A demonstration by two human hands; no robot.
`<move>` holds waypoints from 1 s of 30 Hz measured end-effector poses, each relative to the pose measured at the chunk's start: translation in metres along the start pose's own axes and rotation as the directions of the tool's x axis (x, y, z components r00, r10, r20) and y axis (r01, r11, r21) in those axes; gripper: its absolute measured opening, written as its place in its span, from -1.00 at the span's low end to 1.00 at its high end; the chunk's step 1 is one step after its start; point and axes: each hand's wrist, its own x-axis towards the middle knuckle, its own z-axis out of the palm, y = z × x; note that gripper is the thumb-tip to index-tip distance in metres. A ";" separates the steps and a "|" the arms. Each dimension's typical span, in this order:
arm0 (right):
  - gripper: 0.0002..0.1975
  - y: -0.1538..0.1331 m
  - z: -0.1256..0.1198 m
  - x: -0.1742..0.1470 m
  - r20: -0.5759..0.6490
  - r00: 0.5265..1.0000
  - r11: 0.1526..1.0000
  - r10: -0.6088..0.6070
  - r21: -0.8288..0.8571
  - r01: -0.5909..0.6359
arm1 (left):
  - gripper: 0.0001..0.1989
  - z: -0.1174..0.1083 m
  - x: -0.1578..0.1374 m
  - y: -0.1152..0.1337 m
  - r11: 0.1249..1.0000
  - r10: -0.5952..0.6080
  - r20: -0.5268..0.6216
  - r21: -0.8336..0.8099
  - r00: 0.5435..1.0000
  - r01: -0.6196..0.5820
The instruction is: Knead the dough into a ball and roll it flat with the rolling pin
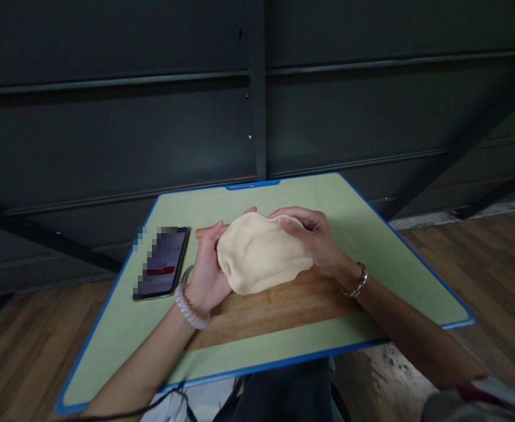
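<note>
A flat, pale sheet of dough (264,252) with an uneven edge is held up over a wooden cutting board (279,305). My left hand (211,266) supports its left side, the thumb at the edge and the other fingers mostly hidden beneath. At the upper right, my right hand (308,234) pinches the rim between thumb and fingers. Behind the dough, the end of a wooden rod, perhaps a rolling pin (205,232), sticks out to the left; the rest of it is hidden.
A phone (163,264) lies on the left of the light green table (372,246), which has a blue rim. Beside my left wrist shows part of a metal ring-like item (187,273). A dark panelled wall (152,129) stands behind the table.
</note>
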 end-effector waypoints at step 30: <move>-0.70 -0.003 -0.001 0.001 0.212 0.971 0.993 0.113 0.002 -0.116 | -0.74 -0.001 0.005 -0.014 0.611 0.452 -0.014 0.733 0.892 -0.298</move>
